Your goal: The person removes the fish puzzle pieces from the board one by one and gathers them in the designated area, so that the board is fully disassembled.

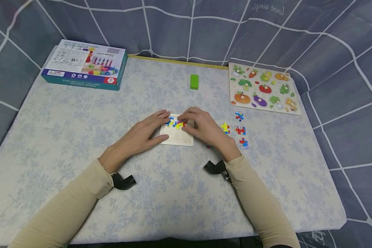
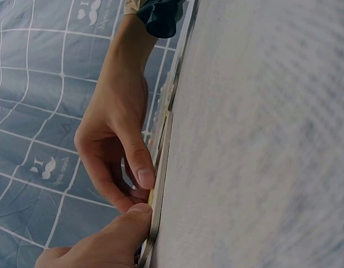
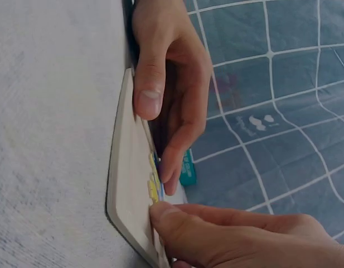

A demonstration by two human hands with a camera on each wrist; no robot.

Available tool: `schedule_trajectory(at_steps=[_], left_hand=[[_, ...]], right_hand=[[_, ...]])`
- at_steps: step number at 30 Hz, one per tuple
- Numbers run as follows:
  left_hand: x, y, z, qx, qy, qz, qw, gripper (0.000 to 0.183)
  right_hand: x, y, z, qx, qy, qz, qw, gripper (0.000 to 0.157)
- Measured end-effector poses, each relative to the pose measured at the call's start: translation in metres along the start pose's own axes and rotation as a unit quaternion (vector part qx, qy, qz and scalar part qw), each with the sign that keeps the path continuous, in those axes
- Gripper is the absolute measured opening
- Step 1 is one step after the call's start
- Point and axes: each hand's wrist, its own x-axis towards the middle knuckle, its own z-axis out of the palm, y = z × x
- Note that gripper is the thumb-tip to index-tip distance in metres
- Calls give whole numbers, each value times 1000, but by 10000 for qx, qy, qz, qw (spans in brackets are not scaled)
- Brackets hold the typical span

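Note:
A small pale wooden puzzle tray lies on the table between both hands, with several joined jigsaw pieces along its far side. My left hand rests at the tray's left edge, its fingers fairly straight at the far corner and its thumb on the near left rim. Thumb and index finger of my right hand pinch a reddish jigsaw piece at the right end of the row; the fingers partly hide it. In the right wrist view, the left thumb touches the tray's rim.
Right of the tray lie loose jigsaw pieces, among them a yellow piece and a red piece. A green block stands farther back. A vegetable puzzle board occupies the back right, a beaded toy box the back left.

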Motion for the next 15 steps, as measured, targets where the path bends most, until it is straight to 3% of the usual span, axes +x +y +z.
schedule_trajectory(at_steps=[8,15], left_hand=[[1,0,0,7,-83,-56,9999,67],[2,0,1,23,-112,-68,9999,66]], right_hand=[[-1,-2,-4,-282,-120,131,9994,27],[-1,-2,-3,-412,57,156,9990,27]])
